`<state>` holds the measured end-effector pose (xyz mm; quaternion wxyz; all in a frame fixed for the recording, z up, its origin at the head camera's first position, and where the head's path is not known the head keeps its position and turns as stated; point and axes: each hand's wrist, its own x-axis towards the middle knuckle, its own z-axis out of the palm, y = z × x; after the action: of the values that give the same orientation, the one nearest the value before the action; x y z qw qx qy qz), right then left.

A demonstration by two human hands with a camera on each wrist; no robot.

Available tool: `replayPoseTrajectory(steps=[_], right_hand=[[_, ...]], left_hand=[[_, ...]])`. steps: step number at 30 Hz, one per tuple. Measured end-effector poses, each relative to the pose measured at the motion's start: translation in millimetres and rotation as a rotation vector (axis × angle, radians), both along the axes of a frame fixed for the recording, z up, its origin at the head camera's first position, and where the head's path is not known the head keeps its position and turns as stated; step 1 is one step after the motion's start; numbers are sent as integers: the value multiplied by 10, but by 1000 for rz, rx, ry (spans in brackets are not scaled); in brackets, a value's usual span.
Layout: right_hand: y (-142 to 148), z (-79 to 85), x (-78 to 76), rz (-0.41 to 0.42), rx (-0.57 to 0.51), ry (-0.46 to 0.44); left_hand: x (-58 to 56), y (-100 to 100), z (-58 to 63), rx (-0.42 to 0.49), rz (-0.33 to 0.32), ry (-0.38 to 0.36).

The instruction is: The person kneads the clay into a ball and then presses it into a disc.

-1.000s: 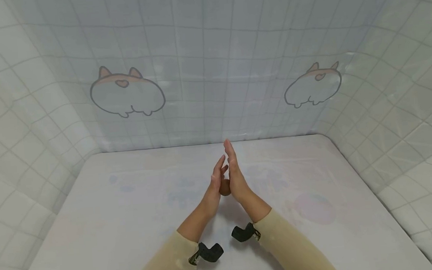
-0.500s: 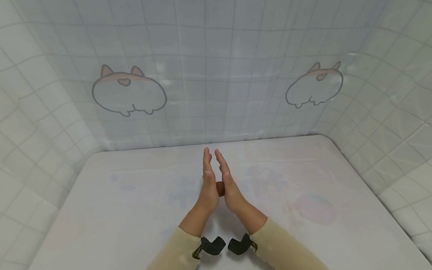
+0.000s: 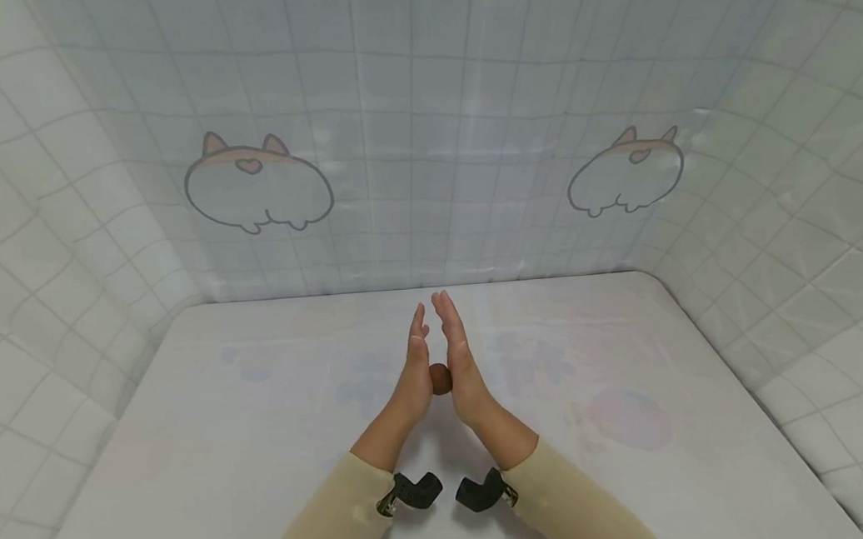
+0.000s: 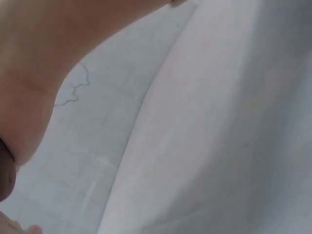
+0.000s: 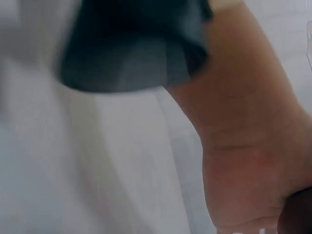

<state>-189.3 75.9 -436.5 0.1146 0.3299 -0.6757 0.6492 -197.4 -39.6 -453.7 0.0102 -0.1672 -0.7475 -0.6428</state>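
Observation:
Between my upright, facing palms sits a small brown ball (image 3: 441, 379), smooth and roundish, of a material I cannot tell. My left hand (image 3: 413, 379) presses it from the left, and my right hand (image 3: 466, 377) presses from the right. Fingers on both hands are straight and point away from me, their tips apart. In the left wrist view, part of the ball (image 4: 6, 176) shows at the left edge below the palm. The right wrist view has the dark ball (image 5: 297, 213) at its lower right corner, against the heel of the hand.
Under the hands lies a pale table (image 3: 211, 452) with faint coloured prints. Grid-patterned white sheeting (image 3: 446, 151) with dog drawings rises behind it and along both sides. A black camera mount (image 3: 417, 491) sits on the left cuff, another camera mount (image 3: 480, 491) on the right.
The palms have slid against each other: half a second ago the left fingertips were slightly farther forward, now the right ones are. The ball has shifted slightly left since the first frame.

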Motion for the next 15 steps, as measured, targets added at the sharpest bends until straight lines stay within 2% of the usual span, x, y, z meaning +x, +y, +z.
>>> replayPoseTrajectory(steps=[2, 6, 10, 15], right_hand=[[8, 4, -31, -25, -9, -34], [18, 4, -75, -65, 0, -108], [19, -11, -111, -64, 14, -192], [0, -84, -143, -7, 18, -307]], left_hand=[[21, 15, -9, -39, -24, 40], [55, 37, -6, -55, -77, 147], [84, 39, 13, -15, -124, 222], [90, 23, 42, 67, -126, 278]])
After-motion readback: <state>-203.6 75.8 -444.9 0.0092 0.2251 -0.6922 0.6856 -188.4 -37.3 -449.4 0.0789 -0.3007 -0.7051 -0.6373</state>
